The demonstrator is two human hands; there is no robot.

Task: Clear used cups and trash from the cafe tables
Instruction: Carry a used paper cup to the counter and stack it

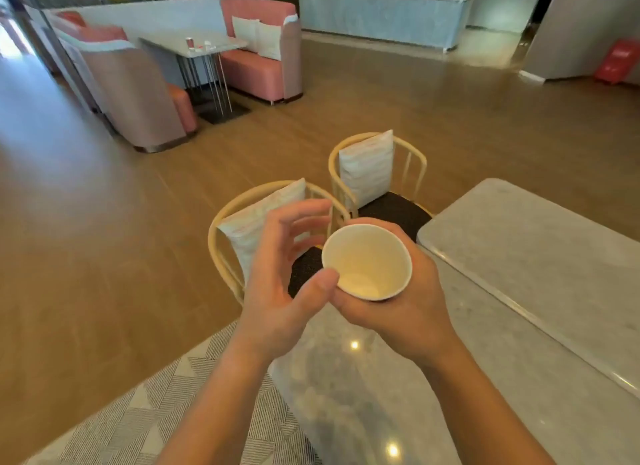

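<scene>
One head-worn view looks forward and down, very near the paper cup [367, 256] held by the marble table [519, 274]. Its wide angle (edges bowed) also reaches the far service counter [381, 17].

The marble table [363, 395] before me fills the lower frame, ceiling lights glinting on its top; a second marble table [536, 256] stands beside it at right. A grey patterned rug [166, 419] lies on the wooden floor [104, 239] at lower left. At upper left, a far table [221, 47] carries a small red cup [189, 42] and pale items too small to identify.
</scene>
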